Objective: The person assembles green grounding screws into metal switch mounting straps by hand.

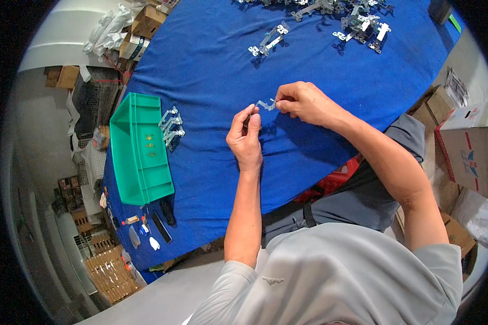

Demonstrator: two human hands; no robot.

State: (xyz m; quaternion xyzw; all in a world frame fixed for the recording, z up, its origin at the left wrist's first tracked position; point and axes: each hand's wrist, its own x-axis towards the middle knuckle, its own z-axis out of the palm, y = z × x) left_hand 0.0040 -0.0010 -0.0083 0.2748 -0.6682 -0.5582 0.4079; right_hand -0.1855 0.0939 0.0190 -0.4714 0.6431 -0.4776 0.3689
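A small bent metal bracket [265, 105] is held just above the blue cloth, between my two hands. My right hand [307, 104] pinches its right end between thumb and fingertips. At the bracket's other end, the thumb and fingers of my left hand [245, 140] are closed; the fingertips partly hide what they grip. Left of my hands, several similar metal brackets [172, 128] lie in a group beside a green plastic tray [156, 187]. Inside one compartment of that tray sit a few small brass-coloured pieces [149, 145].
Blue cloth [211, 70] covers the table. Toward its far side lie a pile of metal brackets [360, 27] and a separate smaller group [269, 40]. Near the tray are a black strip-shaped object [161, 227] and small odds and ends. A cardboard box [469, 146] stands at right.
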